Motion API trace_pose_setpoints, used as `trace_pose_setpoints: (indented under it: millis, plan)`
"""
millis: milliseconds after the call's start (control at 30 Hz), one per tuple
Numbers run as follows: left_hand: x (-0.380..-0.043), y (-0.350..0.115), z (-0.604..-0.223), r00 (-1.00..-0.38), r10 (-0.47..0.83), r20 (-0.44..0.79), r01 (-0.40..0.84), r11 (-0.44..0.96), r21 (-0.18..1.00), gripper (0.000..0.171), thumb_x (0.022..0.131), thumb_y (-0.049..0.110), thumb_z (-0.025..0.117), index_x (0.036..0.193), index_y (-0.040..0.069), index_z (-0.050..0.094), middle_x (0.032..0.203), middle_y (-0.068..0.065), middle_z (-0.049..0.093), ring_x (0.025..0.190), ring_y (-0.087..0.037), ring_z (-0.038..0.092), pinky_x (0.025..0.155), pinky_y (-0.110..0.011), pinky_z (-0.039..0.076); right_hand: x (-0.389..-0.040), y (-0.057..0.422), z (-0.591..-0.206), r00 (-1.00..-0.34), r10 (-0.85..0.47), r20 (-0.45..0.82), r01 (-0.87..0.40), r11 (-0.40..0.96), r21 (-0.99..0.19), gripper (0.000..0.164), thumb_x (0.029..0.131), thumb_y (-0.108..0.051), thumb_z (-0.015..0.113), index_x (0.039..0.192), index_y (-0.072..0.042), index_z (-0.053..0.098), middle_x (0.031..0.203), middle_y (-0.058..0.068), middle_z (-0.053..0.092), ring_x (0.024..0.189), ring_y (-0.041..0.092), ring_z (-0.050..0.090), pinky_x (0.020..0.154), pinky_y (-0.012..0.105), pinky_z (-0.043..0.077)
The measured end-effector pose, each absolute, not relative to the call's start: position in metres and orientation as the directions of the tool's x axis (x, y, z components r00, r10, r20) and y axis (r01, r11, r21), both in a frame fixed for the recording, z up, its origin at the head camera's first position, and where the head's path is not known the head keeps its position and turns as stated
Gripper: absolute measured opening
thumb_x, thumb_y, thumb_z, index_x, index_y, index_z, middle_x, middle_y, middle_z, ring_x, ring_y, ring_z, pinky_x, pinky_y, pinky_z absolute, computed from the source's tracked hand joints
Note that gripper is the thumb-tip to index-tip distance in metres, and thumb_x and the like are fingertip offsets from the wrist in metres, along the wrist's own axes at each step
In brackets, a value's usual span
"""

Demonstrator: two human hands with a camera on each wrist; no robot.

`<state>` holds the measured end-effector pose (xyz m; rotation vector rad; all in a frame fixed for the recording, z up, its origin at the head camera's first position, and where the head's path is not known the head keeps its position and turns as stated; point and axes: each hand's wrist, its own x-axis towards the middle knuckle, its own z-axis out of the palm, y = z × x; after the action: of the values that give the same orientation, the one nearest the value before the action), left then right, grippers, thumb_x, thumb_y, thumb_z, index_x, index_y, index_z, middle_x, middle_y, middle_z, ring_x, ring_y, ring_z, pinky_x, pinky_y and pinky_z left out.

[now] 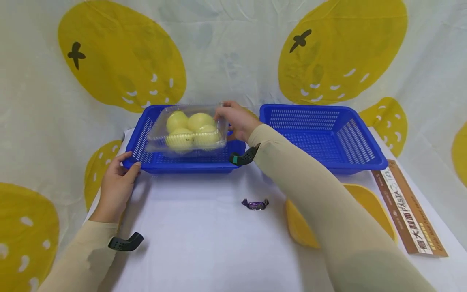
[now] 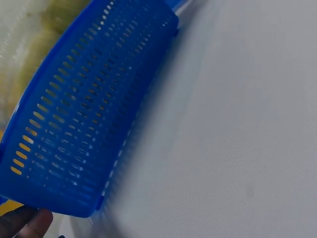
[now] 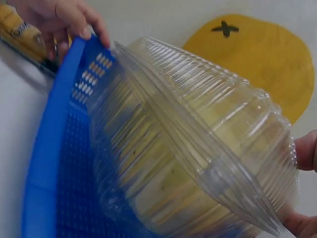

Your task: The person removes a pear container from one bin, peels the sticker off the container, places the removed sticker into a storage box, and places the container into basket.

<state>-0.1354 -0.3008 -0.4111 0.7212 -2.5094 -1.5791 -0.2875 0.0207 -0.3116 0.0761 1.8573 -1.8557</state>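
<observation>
My right hand (image 1: 240, 121) grips the right end of a clear plastic clamshell box (image 1: 157, 136) with several round, pale yellow fruits (image 1: 178, 138) inside. The box is tilted over the left blue plastic basket (image 1: 193, 166), overlapping its opening. In the right wrist view the lid and base of the ribbed box (image 3: 198, 144) meet along a flange, and the fingertips press its end. At the basket's front left corner my left hand (image 1: 117, 186) holds the rim, thumb and fingers around it. The left wrist view shows those fingertips (image 2: 37, 223) at the basket's slotted side (image 2: 84, 114).
A second blue basket (image 1: 303, 140) stands to the right. Before it are an orange-yellow container (image 1: 303, 227), partly behind my right forearm, and a brown pasta package (image 1: 408, 211). A purple wrapped candy (image 1: 256, 205) lies mid-table. A fruit-patterned cloth (image 1: 233, 52) hangs behind.
</observation>
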Motion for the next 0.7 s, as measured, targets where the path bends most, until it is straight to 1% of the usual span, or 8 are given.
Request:
trace_pose_setpoints:
  millis: [67, 133, 200, 300, 367, 533, 600, 700]
  plan:
    - [-0.136, -0.301, -0.41, -0.88, -0.436, -0.188, -0.356, 0.345, 0.868, 0.063, 0.109, 0.045, 0.059, 0.167, 0.03, 0.038, 0.141, -0.012, 0.057, 0.117, -0.022, 0.059, 0.101, -0.026, 0.052, -0.294, 0.016, -0.317, -0.864, -0.314, -0.394, 0.385, 0.092, -0.918, 0.088, 0.096, -0.013, 0.065, 0.17, -0.029, 0.021, 0.172, 0.002, 0.024, 0.147, 0.045, 0.038, 0.107, 0.065, 0.046]
    - [-0.136, -0.301, -0.408, -0.876, -0.434, -0.208, -0.373, 0.338, 0.864, 0.064, 0.109, 0.046, 0.058, 0.168, 0.031, 0.036, 0.143, -0.013, 0.056, 0.12, -0.024, 0.058, 0.107, -0.034, 0.052, -0.299, 0.012, -0.321, -0.864, -0.315, -0.394, 0.378, 0.113, -0.919, 0.088, 0.097, -0.014, 0.065, 0.17, -0.027, 0.02, 0.172, 0.005, 0.025, 0.147, 0.045, 0.04, 0.106, 0.066, 0.047]
    - [-0.137, -0.3, -0.406, -0.873, -0.432, -0.225, -0.386, 0.332, 0.861, 0.065, 0.11, 0.046, 0.058, 0.168, 0.032, 0.034, 0.146, -0.013, 0.055, 0.123, -0.025, 0.057, 0.114, -0.042, 0.049, -0.303, 0.007, -0.326, -0.863, -0.317, -0.393, 0.373, 0.124, -0.919, 0.087, 0.097, -0.014, 0.066, 0.17, -0.025, 0.019, 0.172, 0.008, 0.025, 0.147, 0.045, 0.039, 0.106, 0.068, 0.047]
    - [-0.138, -0.299, -0.406, -0.875, -0.421, -0.24, -0.393, 0.326, 0.86, 0.065, 0.11, 0.046, 0.057, 0.169, 0.033, 0.032, 0.147, -0.015, 0.054, 0.126, -0.027, 0.055, 0.117, -0.048, 0.046, -0.307, 0.002, -0.331, -0.865, -0.303, -0.4, 0.371, 0.149, -0.917, 0.087, 0.096, -0.014, 0.066, 0.17, -0.022, 0.021, 0.171, 0.009, 0.028, 0.148, 0.042, 0.039, 0.106, 0.071, 0.046]
    - [-0.138, -0.299, -0.405, -0.878, -0.415, -0.24, -0.389, 0.325, 0.862, 0.065, 0.111, 0.044, 0.057, 0.169, 0.032, 0.031, 0.147, -0.015, 0.054, 0.127, -0.028, 0.055, 0.117, -0.049, 0.045, -0.31, -0.001, -0.334, -0.866, -0.295, -0.405, 0.376, 0.153, -0.914, 0.087, 0.095, -0.013, 0.066, 0.169, -0.021, 0.022, 0.17, 0.01, 0.03, 0.147, 0.041, 0.039, 0.106, 0.072, 0.045]
    - [-0.139, -0.302, -0.404, -0.886, -0.404, -0.228, -0.378, 0.341, 0.861, 0.064, 0.111, 0.041, 0.056, 0.169, 0.03, 0.031, 0.146, -0.016, 0.055, 0.126, -0.028, 0.056, 0.116, -0.048, 0.046, -0.316, -0.005, -0.338, -0.867, -0.314, -0.387, 0.351, 0.168, -0.921, 0.088, 0.096, -0.015, 0.067, 0.17, -0.021, 0.021, 0.17, 0.009, 0.031, 0.144, 0.038, 0.044, 0.105, 0.068, 0.047]
    - [-0.139, -0.303, -0.403, -0.886, -0.404, -0.227, -0.382, 0.358, 0.852, 0.065, 0.111, 0.043, 0.056, 0.169, 0.029, 0.031, 0.143, -0.016, 0.056, 0.125, -0.029, 0.056, 0.113, -0.045, 0.049, -0.318, -0.006, -0.338, -0.858, -0.346, -0.379, 0.334, 0.183, -0.925, 0.088, 0.097, -0.017, 0.068, 0.171, -0.022, 0.02, 0.171, 0.009, 0.03, 0.145, 0.038, 0.044, 0.105, 0.066, 0.048]
    - [-0.138, -0.304, -0.404, -0.889, -0.398, -0.226, -0.381, 0.37, 0.847, 0.066, 0.111, 0.044, 0.057, 0.169, 0.028, 0.031, 0.141, -0.015, 0.057, 0.125, -0.029, 0.057, 0.111, -0.043, 0.051, -0.322, -0.007, -0.339, -0.838, -0.395, -0.376, 0.324, 0.195, -0.926, 0.088, 0.099, -0.021, 0.07, 0.171, -0.023, 0.02, 0.172, 0.009, 0.027, 0.15, 0.042, 0.039, 0.106, 0.066, 0.047]
